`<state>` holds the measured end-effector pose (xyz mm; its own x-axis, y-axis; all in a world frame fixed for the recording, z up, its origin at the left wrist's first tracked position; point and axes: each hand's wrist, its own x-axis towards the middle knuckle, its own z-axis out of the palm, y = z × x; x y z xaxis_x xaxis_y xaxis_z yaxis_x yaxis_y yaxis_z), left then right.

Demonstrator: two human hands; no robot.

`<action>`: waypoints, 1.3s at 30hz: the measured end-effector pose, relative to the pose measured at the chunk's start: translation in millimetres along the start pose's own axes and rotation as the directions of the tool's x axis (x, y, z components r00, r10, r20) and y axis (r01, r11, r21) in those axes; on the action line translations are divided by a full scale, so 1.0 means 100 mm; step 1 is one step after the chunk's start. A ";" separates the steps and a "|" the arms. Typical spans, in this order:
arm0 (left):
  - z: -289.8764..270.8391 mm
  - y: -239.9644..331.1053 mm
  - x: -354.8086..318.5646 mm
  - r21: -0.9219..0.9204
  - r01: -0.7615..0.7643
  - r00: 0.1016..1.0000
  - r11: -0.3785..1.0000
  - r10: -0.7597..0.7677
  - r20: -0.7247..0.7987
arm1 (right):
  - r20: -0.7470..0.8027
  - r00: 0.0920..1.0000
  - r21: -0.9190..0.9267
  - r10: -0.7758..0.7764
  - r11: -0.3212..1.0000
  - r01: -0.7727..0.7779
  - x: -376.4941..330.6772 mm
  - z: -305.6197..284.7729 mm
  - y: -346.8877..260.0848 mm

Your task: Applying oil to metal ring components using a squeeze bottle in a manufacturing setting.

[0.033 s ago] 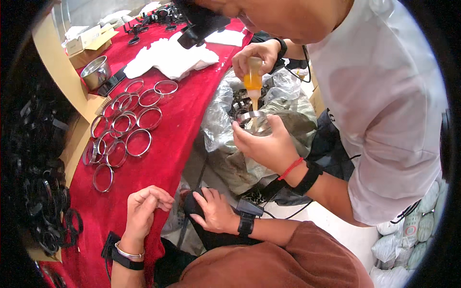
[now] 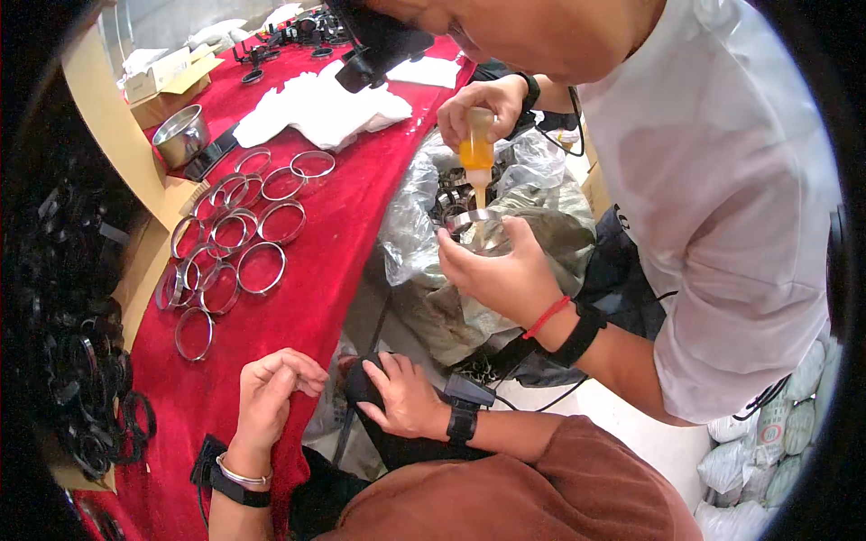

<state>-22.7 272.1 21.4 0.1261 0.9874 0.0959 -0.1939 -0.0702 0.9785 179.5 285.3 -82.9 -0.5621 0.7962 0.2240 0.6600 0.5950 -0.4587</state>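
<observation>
The left hand [image 2: 273, 397] was loosely curled above the near edge of the red cloth [image 2: 298, 316], its fingers bent close together; whether it held anything could not be told. The right hand [image 2: 406, 397] lay open, palm down and fingers spread, on a black-clothed knee [image 2: 363, 384]. Nearest the left hand on the cloth was a thin metal ring [image 2: 210, 339], the lowest of a loose group of metal rings [image 2: 283, 263], many overlapping, that spread up the table. Beyond the right hand, a co-worker in a white shirt [image 2: 722, 198] bent over an open sack [image 2: 442, 316] lined with clear plastic. The co-worker's left hand [image 2: 507, 275] gripped another metal ring [image 2: 473, 216] above the sack; the co-worker's right hand [image 2: 492, 97] held a bottle [image 2: 475, 151] of amber liquid upside down, its nozzle close to that ring. Farther off were a crumpled white cloth [image 2: 316, 108], a metal pot [image 2: 180, 137] and an open cardboard box [image 2: 104, 117] with dark loops [image 2: 86, 388] heaped inside.
</observation>
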 end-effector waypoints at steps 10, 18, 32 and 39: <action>-0.01 -0.01 0.00 0.008 0.009 1.000 1.000 -0.009 -0.012 | 0.017 1.000 -0.012 0.011 1.000 -0.011 0.02 -0.02 -0.03; 0.00 0.00 0.00 -0.013 0.008 1.000 1.000 -0.008 -0.002 | 0.022 1.000 -0.023 0.021 1.000 -0.020 0.02 -0.02 -0.02; -0.03 -0.02 0.02 0.014 0.003 1.000 1.000 -0.003 0.014 | 0.038 0.999 -0.092 0.026 0.996 -0.022 0.03 0.00 -0.03; 0.00 0.03 -0.05 -0.001 0.016 1.000 1.000 -0.016 -0.015 | 0.117 0.992 -0.063 0.048 0.997 -0.040 0.06 -0.05 -0.08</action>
<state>-24.2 266.7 23.6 0.1144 0.9904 0.0774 -0.1929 -0.0543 0.9797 173.4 286.2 -73.4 -0.5846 0.8052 0.0993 0.7124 0.5680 -0.4120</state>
